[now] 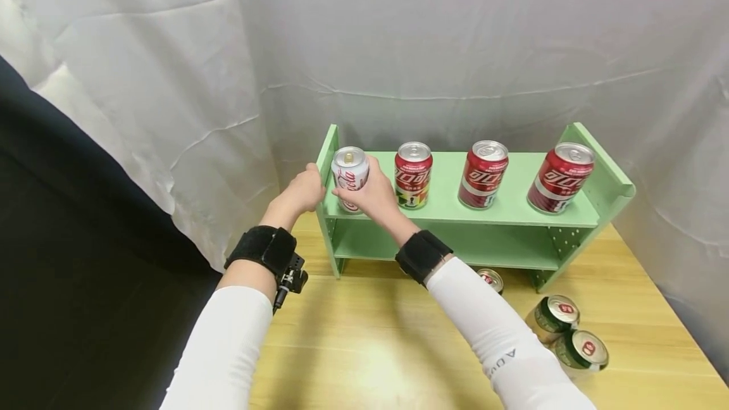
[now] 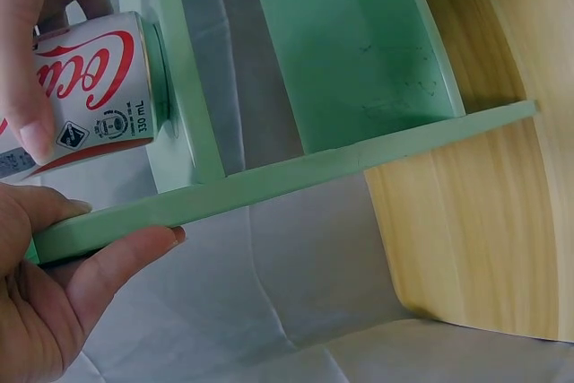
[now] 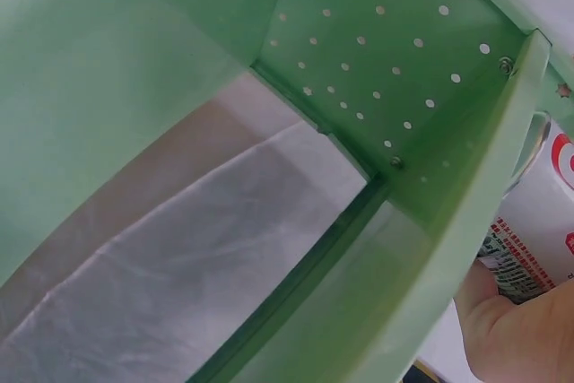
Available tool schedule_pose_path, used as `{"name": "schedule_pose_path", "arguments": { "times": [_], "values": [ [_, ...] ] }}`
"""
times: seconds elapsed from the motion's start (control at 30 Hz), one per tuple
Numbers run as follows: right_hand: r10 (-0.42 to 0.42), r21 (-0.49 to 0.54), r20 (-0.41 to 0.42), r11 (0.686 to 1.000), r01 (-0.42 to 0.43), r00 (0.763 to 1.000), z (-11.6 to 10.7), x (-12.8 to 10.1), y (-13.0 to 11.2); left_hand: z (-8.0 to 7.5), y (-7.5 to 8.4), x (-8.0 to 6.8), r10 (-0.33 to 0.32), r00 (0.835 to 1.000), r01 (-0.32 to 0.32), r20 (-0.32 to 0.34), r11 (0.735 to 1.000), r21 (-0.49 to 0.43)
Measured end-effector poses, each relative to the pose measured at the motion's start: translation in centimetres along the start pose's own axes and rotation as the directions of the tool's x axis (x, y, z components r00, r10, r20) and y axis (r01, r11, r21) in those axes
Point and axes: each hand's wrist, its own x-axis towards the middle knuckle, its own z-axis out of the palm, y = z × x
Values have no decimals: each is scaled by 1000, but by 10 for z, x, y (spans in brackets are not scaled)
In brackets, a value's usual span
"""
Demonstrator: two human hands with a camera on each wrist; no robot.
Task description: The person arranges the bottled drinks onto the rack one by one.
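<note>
A white Coca-Cola can [image 1: 350,176] stands at the left end of the green shelf's top board [image 1: 444,182]. Around it curl the thumb and fingers of my right hand [image 1: 380,200]. My left hand [image 1: 305,190] grips the shelf's left side panel [image 2: 233,196] by its front edge, thumb on the outer face. In the left wrist view, the can's bottom end is right at the top board. The right wrist view shows the can [image 3: 538,213] and part of the hand [image 3: 520,334] beyond the board's front edge.
Three red cola cans, one at the middle left [image 1: 413,176], one farther right [image 1: 483,174] and one by the right panel [image 1: 560,178], stand along the top board. Two green cans [image 1: 560,328] stand on the wooden table [image 1: 353,340]; another can [image 1: 491,279] shows behind my right forearm.
</note>
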Motion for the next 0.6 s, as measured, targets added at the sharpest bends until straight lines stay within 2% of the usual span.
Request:
{"name": "schedule_pose_path", "arguments": {
  "times": [0.2, 0.3, 0.47, 0.6],
  "values": [
    [35, 63, -1, 997, -35, 999, 8, -3, 4, -3, 1, -4, 2, 1000, -2, 7, 1000, 16],
    [25, 75, -21, 997, -23, 999, 11, -11, 7, -3, 2, -5, 2, 1000, -2, 10, 1000, 17],
    [-24, -12, -58, 1000, 23, 998, 10, -27, 7, -4, 1, -5, -2, 1000, 2, 12, 1000, 11],
    [-23, -84, -82, 996, 16, 996, 9, -37, 3, -3, 1, -5, 2, 1000, -2, 6, 1000, 12]
  ]
}}
